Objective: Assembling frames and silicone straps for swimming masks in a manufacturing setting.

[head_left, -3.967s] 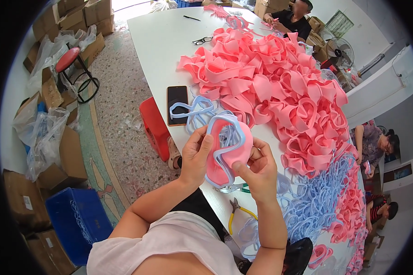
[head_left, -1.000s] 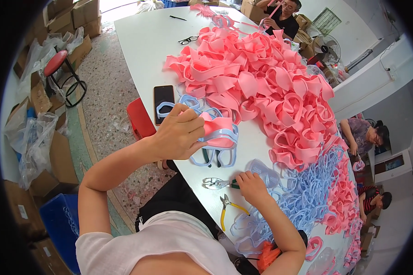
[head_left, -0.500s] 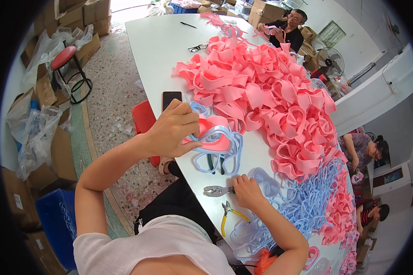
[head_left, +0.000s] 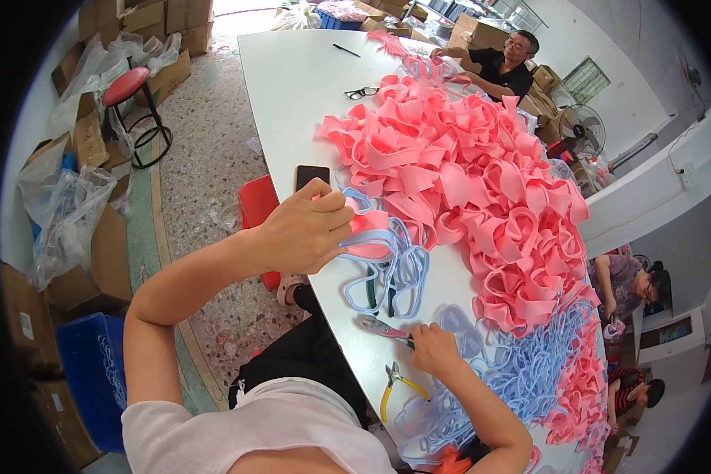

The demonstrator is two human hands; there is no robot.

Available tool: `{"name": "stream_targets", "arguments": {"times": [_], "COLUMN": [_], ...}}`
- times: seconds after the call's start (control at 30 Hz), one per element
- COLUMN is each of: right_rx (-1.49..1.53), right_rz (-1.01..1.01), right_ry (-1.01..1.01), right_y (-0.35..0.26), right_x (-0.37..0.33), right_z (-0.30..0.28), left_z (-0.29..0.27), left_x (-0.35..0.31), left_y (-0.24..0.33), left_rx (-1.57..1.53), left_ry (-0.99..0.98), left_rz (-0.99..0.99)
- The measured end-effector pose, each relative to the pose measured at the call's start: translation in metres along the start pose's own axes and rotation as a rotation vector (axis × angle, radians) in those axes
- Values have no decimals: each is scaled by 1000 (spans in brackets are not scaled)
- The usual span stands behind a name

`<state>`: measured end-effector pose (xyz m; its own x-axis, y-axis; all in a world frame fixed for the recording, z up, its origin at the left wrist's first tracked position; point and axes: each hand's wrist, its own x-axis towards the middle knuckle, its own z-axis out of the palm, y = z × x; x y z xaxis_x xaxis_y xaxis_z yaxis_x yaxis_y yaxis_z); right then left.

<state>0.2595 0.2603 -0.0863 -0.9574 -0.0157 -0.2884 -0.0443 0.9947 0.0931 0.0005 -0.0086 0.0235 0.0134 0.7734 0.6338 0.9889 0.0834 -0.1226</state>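
My left hand [head_left: 314,227] is closed, pinching a pink band [head_left: 369,251] with several light-blue rubbery loops [head_left: 409,265] hanging from it over the table's near edge. Behind those loops, dark-green tool handles [head_left: 390,294] show in part. Lower down, my right hand [head_left: 437,350] is closed around the dark handles of grey-headed pliers [head_left: 381,325], whose jaws point left, toward me; its fingertips are partly hidden. Close by lie yellow-handled cutting pliers [head_left: 401,382]. A clear bluish pouch-like piece [head_left: 460,332] lies just beyond my right hand.
A big heap of pink bands [head_left: 458,174] covers the white table [head_left: 280,95], with a tangle of light-blue loops [head_left: 521,371] on the right. A phone [head_left: 313,175], glasses [head_left: 361,93] and a pen [head_left: 346,50] lie along the left side. Other people [head_left: 507,67] sit around it.
The whole view has shifted slightly, moving the table right and down. The blue loops under my left hand hang spread differently, and the grey-headed pliers in my right hand have tilted.
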Motion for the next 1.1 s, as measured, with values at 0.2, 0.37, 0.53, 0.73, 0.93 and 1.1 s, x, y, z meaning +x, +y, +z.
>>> {"name": "stream_targets", "arguments": {"times": [0.2, 0.37, 0.53, 0.73, 0.93, 1.1], "right_rx": [812, 343, -13, -226, -153, -494], "right_rz": [159, 103, 79, 76, 150, 95], "right_ry": [-172, 316, 519, 404, 230, 473], "right_y": [-2, 21, 13, 8, 4, -5], "right_x": [-16, -9, 6, 11, 8, 16], "right_z": [-64, -120, -172, -188, -190, -197], "left_z": [-2, -5, 6, 11, 11, 10], "left_x": [-3, 15, 25, 31, 30, 37], "left_y": [-3, 4, 12, 15, 13, 20], "left_rx": [100, 107, 113, 136, 129, 148], "left_ry": [-32, -212, -220, -267, -340, -337], "left_rz": [65, 196, 270, 282, 261, 318]}}
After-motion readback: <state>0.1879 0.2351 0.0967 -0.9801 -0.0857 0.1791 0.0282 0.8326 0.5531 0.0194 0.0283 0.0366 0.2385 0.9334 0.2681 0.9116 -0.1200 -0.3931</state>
